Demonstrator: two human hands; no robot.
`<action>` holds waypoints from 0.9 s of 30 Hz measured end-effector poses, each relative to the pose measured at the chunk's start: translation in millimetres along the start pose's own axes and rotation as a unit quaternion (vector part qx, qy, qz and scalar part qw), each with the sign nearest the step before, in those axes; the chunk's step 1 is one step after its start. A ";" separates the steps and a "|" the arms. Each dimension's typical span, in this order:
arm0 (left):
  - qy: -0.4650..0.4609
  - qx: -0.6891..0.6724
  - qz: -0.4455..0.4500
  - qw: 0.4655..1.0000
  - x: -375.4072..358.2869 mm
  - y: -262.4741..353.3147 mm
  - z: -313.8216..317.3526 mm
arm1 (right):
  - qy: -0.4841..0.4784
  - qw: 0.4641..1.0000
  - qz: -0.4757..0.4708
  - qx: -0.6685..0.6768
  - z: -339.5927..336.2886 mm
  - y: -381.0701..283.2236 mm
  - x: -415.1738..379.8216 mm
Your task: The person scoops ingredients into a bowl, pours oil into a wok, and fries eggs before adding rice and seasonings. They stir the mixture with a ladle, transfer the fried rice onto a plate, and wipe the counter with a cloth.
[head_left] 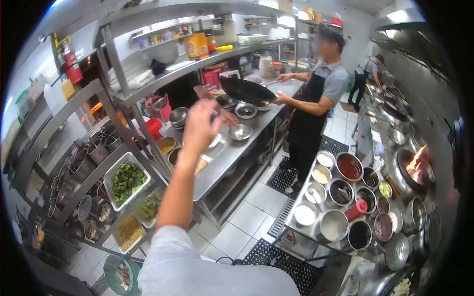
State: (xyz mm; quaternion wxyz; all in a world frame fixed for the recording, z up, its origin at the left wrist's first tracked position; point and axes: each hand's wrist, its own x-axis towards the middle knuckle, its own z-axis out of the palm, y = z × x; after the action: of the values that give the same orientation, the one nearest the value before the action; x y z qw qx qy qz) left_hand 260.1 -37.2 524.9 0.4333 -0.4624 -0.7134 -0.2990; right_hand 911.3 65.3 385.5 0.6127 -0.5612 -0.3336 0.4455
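Left hand (pixel 199 124) is being held up over the counter (pixel 210 180), arm reaching toward 12 o'clock. Fingers (pixel 206 106) are being kept loosely curled, thumb apart; blurred, so whether anything is being pinched can't be told. From the hand: steel bowl (pixel 240 131) is being seen close by at 3 o'clock on the counter; bowl stack (pixel 178 117) is being seen at 9. Wok (pixel 248 92) is being held tilted at 1 by a co-worker (pixel 307 121). Greens (pixel 129 181) are being held in a white basket (pixel 146 173) at 8.
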 end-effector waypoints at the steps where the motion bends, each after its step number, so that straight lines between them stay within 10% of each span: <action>1: 0.026 0.059 0.001 0.998 24.7 -35.7 -17.2 | -0.048 0.997 0.054 0.002 24.1 10.1 -10.0; 5: 0.027 0.275 -0.086 0.957 114.5 -202.5 -59.0 | -0.260 0.956 0.137 -0.001 102.6 67.0 -24.6; 9: -0.229 0.270 -0.380 0.854 155.6 -285.5 -79.0 | -0.472 0.871 0.045 -0.129 172.7 95.9 -57.6; 11: -0.268 0.319 -0.387 0.823 148.8 -308.5 -69.3 | -0.563 0.795 -0.080 -0.212 213.1 99.1 -73.3; 15: -0.285 0.357 -0.341 0.822 144.9 -307.0 -64.5 | -0.662 0.735 0.035 -0.142 276.7 92.0 -106.3; 23: -0.168 0.240 -0.142 0.946 81.0 -126.3 -99.7 | -0.819 0.571 -0.035 -0.038 442.0 101.9 -124.1; 25: -0.207 0.043 -0.265 0.941 42.4 -25.5 -92.0 | -0.813 0.576 -0.009 0.078 467.3 78.6 -150.5; 27: -0.265 -0.122 -0.218 0.931 -17.9 47.3 -63.3 | -0.811 0.475 0.253 0.229 491.9 91.8 -167.5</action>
State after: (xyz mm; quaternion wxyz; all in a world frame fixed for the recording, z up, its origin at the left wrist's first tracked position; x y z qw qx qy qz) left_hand 328.7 -78.2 538.3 0.0925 -0.4070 -0.8437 -0.3375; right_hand 384.8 100.8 383.0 0.0362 0.1500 -0.4112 0.8984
